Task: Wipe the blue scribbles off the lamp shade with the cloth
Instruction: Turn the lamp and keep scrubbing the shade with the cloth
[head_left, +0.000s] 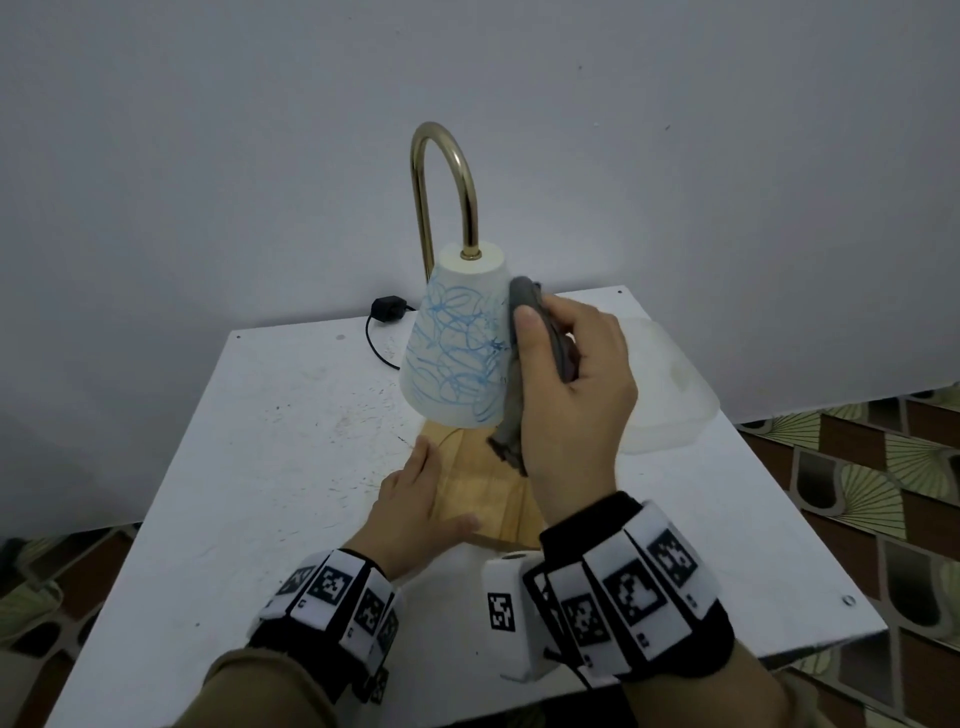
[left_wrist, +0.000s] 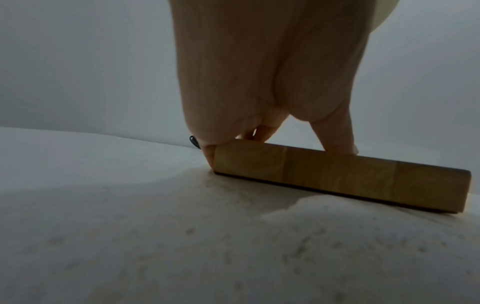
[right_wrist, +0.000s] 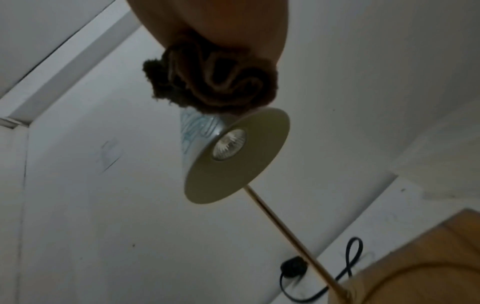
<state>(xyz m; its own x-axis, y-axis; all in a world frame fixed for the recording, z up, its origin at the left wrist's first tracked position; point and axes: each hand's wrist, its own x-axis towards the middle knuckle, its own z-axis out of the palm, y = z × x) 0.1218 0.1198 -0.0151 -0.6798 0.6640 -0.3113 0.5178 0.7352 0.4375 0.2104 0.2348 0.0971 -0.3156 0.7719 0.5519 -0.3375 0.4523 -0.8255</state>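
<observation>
A white cone lamp shade (head_left: 457, 338) covered in blue scribbles (head_left: 460, 345) hangs from a curved brass arm (head_left: 447, 182) over a wooden base (head_left: 483, 488). My right hand (head_left: 566, 384) grips a bunched grey cloth (head_left: 524, 312) and presses it against the shade's right side. From below, the right wrist view shows the cloth (right_wrist: 213, 82) on the shade (right_wrist: 200, 131) near its rim. My left hand (head_left: 415, 499) lies flat on the base's left part, fingers straight; in the left wrist view its fingertips (left_wrist: 335, 142) rest on the base (left_wrist: 337, 176).
The lamp stands on a scuffed white table (head_left: 260, 467) against a pale wall. A black cord with a switch (head_left: 387, 307) lies behind the lamp. A translucent plastic lid (head_left: 670, 384) lies on the table to the right. Patterned floor shows beyond the table edges.
</observation>
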